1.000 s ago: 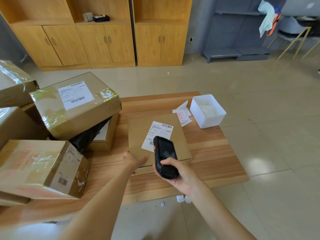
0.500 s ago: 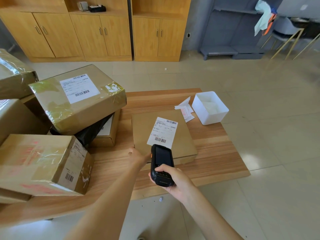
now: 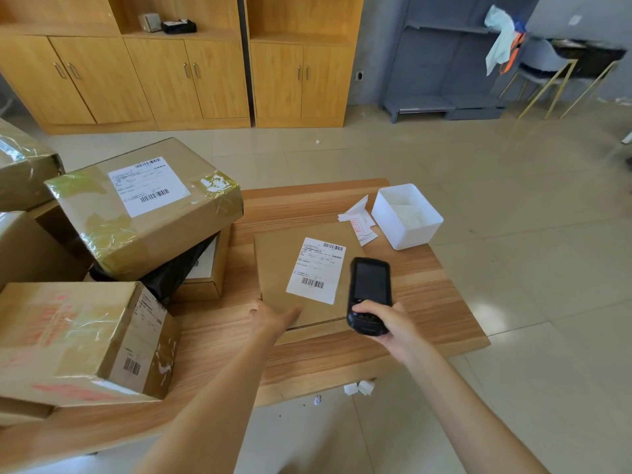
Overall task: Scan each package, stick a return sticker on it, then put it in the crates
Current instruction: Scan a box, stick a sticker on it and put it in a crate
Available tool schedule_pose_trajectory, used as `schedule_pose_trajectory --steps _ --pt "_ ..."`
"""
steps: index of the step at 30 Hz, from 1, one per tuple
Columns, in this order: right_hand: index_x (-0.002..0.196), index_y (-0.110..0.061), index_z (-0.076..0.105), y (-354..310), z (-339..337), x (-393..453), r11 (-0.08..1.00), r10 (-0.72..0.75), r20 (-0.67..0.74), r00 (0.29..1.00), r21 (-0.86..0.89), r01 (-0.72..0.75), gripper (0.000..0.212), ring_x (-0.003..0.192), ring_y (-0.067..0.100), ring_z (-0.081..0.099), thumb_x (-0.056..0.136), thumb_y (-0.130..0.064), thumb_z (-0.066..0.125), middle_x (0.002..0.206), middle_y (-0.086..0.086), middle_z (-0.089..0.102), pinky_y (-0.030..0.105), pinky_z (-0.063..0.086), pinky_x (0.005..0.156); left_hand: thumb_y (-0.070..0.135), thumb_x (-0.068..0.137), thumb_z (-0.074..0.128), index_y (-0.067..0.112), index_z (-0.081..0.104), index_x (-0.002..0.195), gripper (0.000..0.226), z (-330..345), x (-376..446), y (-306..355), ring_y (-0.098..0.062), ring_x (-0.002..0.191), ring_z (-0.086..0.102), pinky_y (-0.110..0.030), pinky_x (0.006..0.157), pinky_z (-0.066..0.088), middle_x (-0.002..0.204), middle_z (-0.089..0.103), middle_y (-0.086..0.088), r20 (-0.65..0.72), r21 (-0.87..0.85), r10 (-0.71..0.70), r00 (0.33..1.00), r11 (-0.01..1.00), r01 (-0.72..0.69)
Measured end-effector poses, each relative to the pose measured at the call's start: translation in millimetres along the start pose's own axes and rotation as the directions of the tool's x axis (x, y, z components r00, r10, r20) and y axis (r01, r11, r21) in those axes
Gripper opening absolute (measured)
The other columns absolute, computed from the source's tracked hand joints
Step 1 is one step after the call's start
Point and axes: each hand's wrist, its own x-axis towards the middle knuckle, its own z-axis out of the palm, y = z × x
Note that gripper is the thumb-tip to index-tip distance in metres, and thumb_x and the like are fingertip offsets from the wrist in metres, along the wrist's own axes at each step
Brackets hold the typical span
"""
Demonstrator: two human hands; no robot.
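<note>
bench (image 3: pixel 427 302): wood top, carries all the parcels, the tub and loose stickers
stack (image 3: pixel 102 268): taped cardboard boxes piled at the left end; top box (image 3: pixel 147 206) has a white shipping label with two barcodes, text too small to read; front box (image 3: pixel 78 336) has red print, illegible, and a barcode on its end face; a black bag is wedged between the boxes
flat parcel (image 3: pixel 307 278): lies flat at bench centre, just right of the stack; white label (image 3: pixel 316 270) face up, barcodes at top and bottom, print unreadable
tub (image 3: pixel 407 215): white, open top, far right corner of the bench; pale paper inside, can't tell what
stickers (image 3: pixel 359 224): white slips with red print, between tub and flat parcel, touching the parcel's far corner; wording illegible
scanner (image 3: pixel 368 295): black handheld, screen dark, over the parcel's right edge
right hand (image 3: pixel 390 323): fingers wrapped round the scanner's lower end
left hand (image 3: pixel 273 318): fingers straight, resting on the parcel's near-left corner
</note>
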Motion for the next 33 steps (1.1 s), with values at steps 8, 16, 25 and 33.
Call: schedule_pose_trajectory --steps 8,16,25,33 --pt "0.117 0.000 0.050 -9.8 -97.0 45.4 0.955 -0.049 -0.244 0.968 -0.297 -0.027 0.051 0.090 0.028 0.059 0.072 0.002 0.075 0.099 0.013 0.060 0.042 0.050 0.083 0.045 0.075 0.076 0.007 0.021 0.143 0.095 0.6 1.1 0.5 -0.030 0.115 0.050 -0.040 0.073 0.055 0.138 0.037 -0.010 -0.018 -0.001 -0.005 1.000 1.000 0.005" --pt "0.103 0.000 0.046 21.6 -117.7 75.1 0.943 -0.027 -0.252 0.967 -0.328 -0.059 0.043 0.079 0.023 0.054 0.071 0.010 0.073 0.084 0.006 0.054 0.036 0.047 0.072 0.044 0.075 0.077 0.012 0.023 0.143 0.092 2.7 4.9 -2.7 -0.026 0.111 0.048 -0.043 0.078 0.055 0.139 0.036 -0.006 -0.042 -0.033 -0.013 0.999 0.999 0.011" --pt "0.131 -0.002 0.031 43.2 -124.4 100.4 0.941 -0.055 -0.238 0.970 -0.337 -0.029 0.077 0.095 0.024 0.049 0.069 0.014 0.074 0.107 0.009 0.048 0.035 0.042 0.080 0.042 0.076 0.077 0.014 0.023 0.145 0.092 4.8 2.2 -3.6 -0.024 0.111 0.047 -0.043 0.080 0.055 0.140 0.035 -0.005 -0.068 -0.052 -0.008 0.998 0.999 0.004" --pt "0.123 -0.002 0.036 40.1 -134.2 116.0 0.890 -0.088 -0.232 0.969 -0.454 -0.028 0.075 0.097 0.027 0.050 0.063 0.013 0.078 0.109 0.012 0.050 0.036 0.043 0.081 0.041 0.076 0.077 0.015 0.021 0.146 0.093 3.3 -0.2 -1.5 -0.025 0.114 0.047 -0.044 0.080 0.056 0.141 0.034 -0.005 -0.071 -0.046 -0.010 0.997 0.999 0.007"
